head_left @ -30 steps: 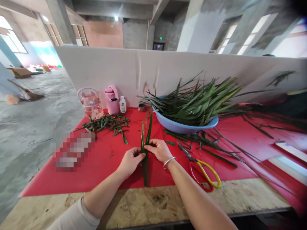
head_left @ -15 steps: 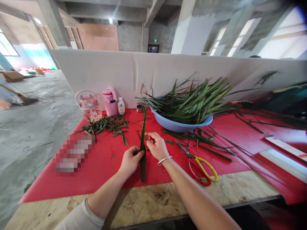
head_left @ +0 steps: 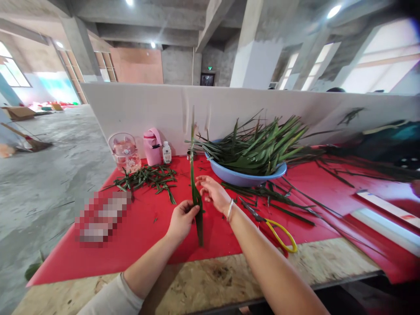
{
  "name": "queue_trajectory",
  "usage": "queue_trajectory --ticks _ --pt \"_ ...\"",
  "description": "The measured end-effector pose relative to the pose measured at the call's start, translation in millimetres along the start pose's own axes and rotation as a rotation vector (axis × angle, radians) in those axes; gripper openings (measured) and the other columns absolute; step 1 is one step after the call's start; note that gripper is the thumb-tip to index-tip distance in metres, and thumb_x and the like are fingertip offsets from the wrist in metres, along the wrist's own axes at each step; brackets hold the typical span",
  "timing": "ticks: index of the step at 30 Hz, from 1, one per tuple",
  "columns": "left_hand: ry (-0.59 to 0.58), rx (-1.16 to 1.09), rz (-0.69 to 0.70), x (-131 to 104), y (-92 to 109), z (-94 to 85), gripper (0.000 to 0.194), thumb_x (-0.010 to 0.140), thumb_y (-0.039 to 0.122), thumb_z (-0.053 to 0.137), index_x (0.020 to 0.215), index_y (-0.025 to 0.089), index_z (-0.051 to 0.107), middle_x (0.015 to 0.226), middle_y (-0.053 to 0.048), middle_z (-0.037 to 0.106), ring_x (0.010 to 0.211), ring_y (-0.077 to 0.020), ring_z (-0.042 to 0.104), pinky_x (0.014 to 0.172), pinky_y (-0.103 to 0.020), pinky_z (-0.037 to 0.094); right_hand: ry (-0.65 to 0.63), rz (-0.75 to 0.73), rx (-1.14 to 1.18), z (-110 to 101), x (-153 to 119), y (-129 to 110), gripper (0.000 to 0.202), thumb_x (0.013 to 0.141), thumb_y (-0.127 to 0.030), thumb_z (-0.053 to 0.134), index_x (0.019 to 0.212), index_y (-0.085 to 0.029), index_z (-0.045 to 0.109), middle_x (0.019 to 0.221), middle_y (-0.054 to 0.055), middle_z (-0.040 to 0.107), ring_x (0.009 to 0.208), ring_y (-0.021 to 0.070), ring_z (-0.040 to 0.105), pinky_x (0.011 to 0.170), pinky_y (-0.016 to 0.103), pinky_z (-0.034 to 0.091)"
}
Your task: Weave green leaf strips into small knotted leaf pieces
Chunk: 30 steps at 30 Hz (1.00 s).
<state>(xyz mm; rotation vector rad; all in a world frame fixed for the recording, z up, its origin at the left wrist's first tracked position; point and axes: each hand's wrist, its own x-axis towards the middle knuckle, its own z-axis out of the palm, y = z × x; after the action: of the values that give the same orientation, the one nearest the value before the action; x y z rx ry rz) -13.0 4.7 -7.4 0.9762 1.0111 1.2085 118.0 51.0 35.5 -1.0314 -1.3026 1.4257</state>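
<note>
A long green leaf strip (head_left: 197,197) stands upright above the red table cover (head_left: 138,245). My left hand (head_left: 182,218) pinches it at its lower part, thumb toward me. Just right of the leaf, my right hand (head_left: 215,194) is open, its fingers spread near the strip; whether a fingertip touches it I cannot tell. A bracelet (head_left: 230,209) circles the right wrist. Scissors (head_left: 275,232) with one yellow and one red handle lie beside my right forearm, which partly covers the red handle.
Behind my right hand stands a blue basin (head_left: 243,178) heaped with long leaves (head_left: 262,148). Short leaf pieces (head_left: 147,177) lie at the left. A pink bottle (head_left: 152,148), a clear jug (head_left: 126,153) and a small white bottle (head_left: 166,153) stand before the white partition (head_left: 147,109).
My right hand has opened its fingers and shifted slightly. The leaf's tip now reaches higher, and its lower end has swung slightly right. My left hand keeps its pinch; the view has tilted up.
</note>
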Motion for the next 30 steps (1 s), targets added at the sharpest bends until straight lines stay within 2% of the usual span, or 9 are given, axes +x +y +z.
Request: queue_trajectory --ticks 2,5,8,11,13,17,21,27,30 --pt "0.071 -0.067 0.023 5.3 1.0 0.4 0.035 0.056 0.042 0.073 0.072 0.014 0.060 0.057 0.003 0.056 0.047 -0.0068 0.046 0.045 -0.019 0.034 0.077 -0.025 -0.176 1.6 1.5 2.2 0.023 0.073 -0.039 0.056 0.082 -0.018 0.054 0.063 -0.004 0.053 0.048 0.0065 0.039 0.040 0.017 0.023" --pt "0.086 -0.122 0.077 10.5 0.8 -3.2 0.035 0.058 0.038 0.073 0.080 0.013 0.064 0.066 -0.001 0.062 0.056 -0.0084 0.051 0.053 -0.020 0.039 0.024 -0.014 -0.262 6.4 -1.9 17.6 0.025 0.071 -0.040 0.058 0.069 -0.016 0.052 0.054 -0.005 0.045 0.048 0.0074 0.039 0.043 0.018 0.029" --pt "0.021 -0.113 0.085 10.5 -1.9 -10.6 0.033 0.056 0.032 0.075 0.081 0.013 0.066 0.069 -0.002 0.064 0.061 -0.0094 0.053 0.059 -0.021 0.041 0.124 -0.139 -0.190 10.4 -7.1 31.3 0.023 0.064 -0.032 0.064 0.074 -0.017 0.050 0.063 -0.004 0.050 0.056 0.0087 0.045 0.051 0.020 0.037" --pt "0.008 -0.126 0.036 8.5 -5.5 -16.1 0.029 0.055 0.029 0.076 0.078 0.014 0.065 0.065 0.000 0.062 0.055 -0.0077 0.051 0.054 -0.019 0.038 0.219 -0.254 -0.156 9.5 -3.8 26.4 0.021 0.065 -0.028 0.062 0.080 -0.017 0.052 0.074 -0.001 0.055 0.060 0.0088 0.046 0.052 0.020 0.037" --pt "0.022 -0.155 0.010 7.5 -7.6 -17.5 0.027 0.055 0.029 0.075 0.076 0.014 0.065 0.063 0.001 0.061 0.052 -0.0062 0.048 0.050 -0.018 0.035 0.170 -0.185 -0.077 6.7 5.0 12.7 0.019 0.071 -0.030 0.055 0.086 -0.017 0.054 0.079 0.001 0.058 0.054 0.0074 0.044 0.043 0.018 0.030" --pt "-0.008 -0.180 -0.027 5.3 -10.0 -17.1 0.025 0.056 0.027 0.075 0.076 0.015 0.063 0.058 0.005 0.057 0.047 -0.0034 0.042 0.045 -0.016 0.029 -0.076 0.046 0.104 1.6 28.1 -24.3 0.027 0.073 -0.027 0.048 0.098 -0.020 0.052 0.082 0.003 0.065 0.042 0.0060 0.041 0.034 0.016 0.013" --pt "-0.049 -0.191 -0.013 2.0 -8.6 -15.1 0.025 0.055 0.026 0.076 0.074 0.014 0.063 0.057 0.005 0.056 0.047 -0.0029 0.042 0.045 -0.015 0.028 -0.281 0.107 0.159 1.5 44.9 -51.7 0.035 0.067 -0.016 0.052 0.102 -0.020 0.054 0.072 0.000 0.065 0.039 0.0042 0.039 0.034 0.014 0.015" --pt "-0.014 -0.256 -0.011 1.6 -5.7 -11.9 0.033 0.052 0.032 0.077 0.077 0.014 0.064 0.062 0.003 0.060 0.049 -0.0052 0.047 0.048 -0.017 0.035 -0.059 0.037 -0.004 -0.3 62.3 -53.0 0.013 0.066 -0.016 0.062 0.079 -0.013 0.061 0.060 0.001 0.061 0.043 0.0064 0.048 0.033 0.014 0.025" --pt "0.040 -0.240 0.004 3.7 -6.1 -11.8 0.035 0.054 0.033 0.076 0.081 0.013 0.065 0.067 0.000 0.063 0.056 -0.0080 0.053 0.055 -0.020 0.040 0.036 -0.036 -0.042 -1.7 55.7 -47.9 0.015 0.067 -0.021 0.066 0.078 -0.013 0.063 0.054 -0.002 0.057 0.039 0.0047 0.044 0.033 0.014 0.026"
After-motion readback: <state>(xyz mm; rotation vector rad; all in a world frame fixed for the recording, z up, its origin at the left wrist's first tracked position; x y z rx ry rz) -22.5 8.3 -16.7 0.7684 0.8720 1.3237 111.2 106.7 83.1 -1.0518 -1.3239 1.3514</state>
